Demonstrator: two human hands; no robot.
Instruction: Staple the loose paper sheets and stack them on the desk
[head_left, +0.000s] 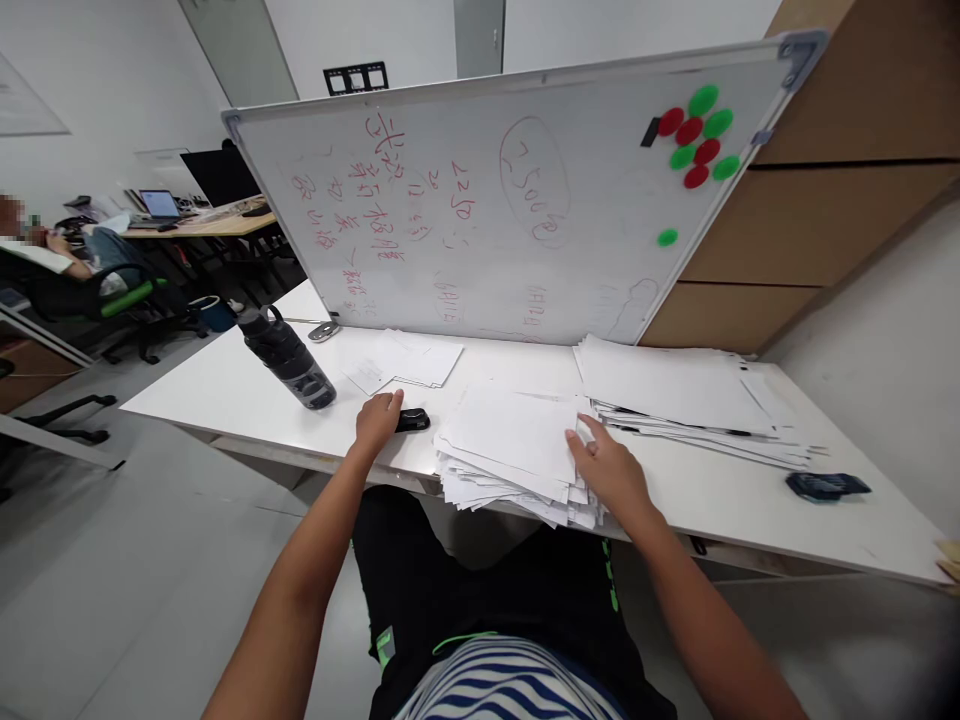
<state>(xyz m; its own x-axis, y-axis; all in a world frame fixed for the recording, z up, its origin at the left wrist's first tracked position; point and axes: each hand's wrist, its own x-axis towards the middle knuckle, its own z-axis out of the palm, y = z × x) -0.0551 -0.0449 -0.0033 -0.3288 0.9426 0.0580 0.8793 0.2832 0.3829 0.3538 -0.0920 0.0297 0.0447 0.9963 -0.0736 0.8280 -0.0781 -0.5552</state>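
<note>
A thick, uneven stack of white paper (510, 440) lies near the front edge of the white table. At its right edge is my right hand (611, 475), thumb on the top sheet and fingers closed at the paper's side. Left of the stack, my left hand (376, 422) is closed around the near end of a black stapler (413, 420); part of the stapler is hidden under the hand. Behind them lie a few loose white sheets (424, 358).
A dark water bottle (289, 358) stands at the left, near a grey computer mouse (324, 331). Another paper pile (667, 385) and a dark object (825, 487) lie at the right. A whiteboard (480, 220) leans behind, against cardboard boxes (780, 230). A person sits far left.
</note>
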